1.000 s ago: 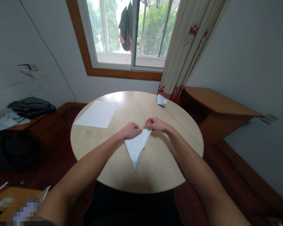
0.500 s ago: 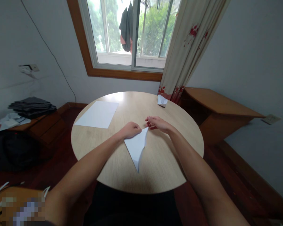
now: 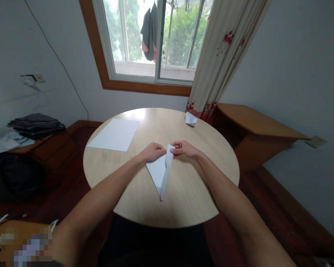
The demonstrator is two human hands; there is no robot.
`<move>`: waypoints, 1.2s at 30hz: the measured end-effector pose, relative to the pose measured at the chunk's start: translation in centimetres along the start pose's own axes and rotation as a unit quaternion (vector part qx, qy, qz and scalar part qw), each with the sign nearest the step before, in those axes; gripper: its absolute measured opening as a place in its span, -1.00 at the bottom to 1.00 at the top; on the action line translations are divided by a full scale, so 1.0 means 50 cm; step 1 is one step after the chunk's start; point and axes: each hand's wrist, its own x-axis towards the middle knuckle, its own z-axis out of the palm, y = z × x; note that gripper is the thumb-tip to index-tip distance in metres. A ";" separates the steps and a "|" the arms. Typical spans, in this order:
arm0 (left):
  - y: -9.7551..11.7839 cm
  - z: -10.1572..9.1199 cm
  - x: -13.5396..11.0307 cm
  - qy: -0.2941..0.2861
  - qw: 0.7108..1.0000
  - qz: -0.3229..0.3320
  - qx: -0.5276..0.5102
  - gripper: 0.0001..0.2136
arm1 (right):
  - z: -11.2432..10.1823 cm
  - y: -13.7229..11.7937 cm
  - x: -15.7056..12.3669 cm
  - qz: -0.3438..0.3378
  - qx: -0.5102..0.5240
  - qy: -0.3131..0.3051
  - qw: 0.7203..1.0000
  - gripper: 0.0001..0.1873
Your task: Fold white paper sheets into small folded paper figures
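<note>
A folded sheet of white paper (image 3: 157, 168) lies on the round table, narrowing to a point toward me. My left hand (image 3: 153, 151) is closed at its far left corner, pressing on the paper. The right edge of the paper stands up as a narrow flap, and my right hand (image 3: 183, 149) pinches that flap near its far end between thumb and fingers. Some of the right fingers are hidden behind the flap.
A flat white sheet (image 3: 115, 135) lies on the table (image 3: 183, 207) at the left. A small folded paper piece (image 3: 190, 119) stands near its far right edge. Beyond are a window and a curtain (image 3: 219, 48); a brown wooden desk (image 3: 258, 120) is at the right.
My right hand has closed on the paper's right edge and lifted it into an upright flap leaning left. My left hand remains on the far left corner.
</note>
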 end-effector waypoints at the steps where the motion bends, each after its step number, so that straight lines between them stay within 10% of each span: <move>1: -0.001 0.000 0.001 -0.003 1.000 0.000 0.000 -0.66 | 0.002 -0.002 -0.001 0.001 -0.011 0.006 1.000 -0.60; 13: 0.000 -0.008 0.000 0.151 0.986 -0.056 -0.052 -0.23 | -0.023 -0.007 0.010 -0.059 -0.020 0.299 0.952 -0.85; 19: 0.001 0.012 -0.003 0.189 0.982 -0.019 -0.010 -0.14 | -0.021 -0.012 0.012 -0.119 0.016 0.353 0.928 -0.77; 28: 0.001 -0.007 0.010 0.142 0.973 -0.079 -0.164 -0.27 | -0.024 -0.010 0.012 -0.205 0.065 0.342 0.915 -0.50; 36: 0.008 -0.003 0.008 0.171 0.968 0.032 -0.183 -0.28 | -0.010 -0.006 0.012 -0.174 0.096 0.254 0.946 -0.41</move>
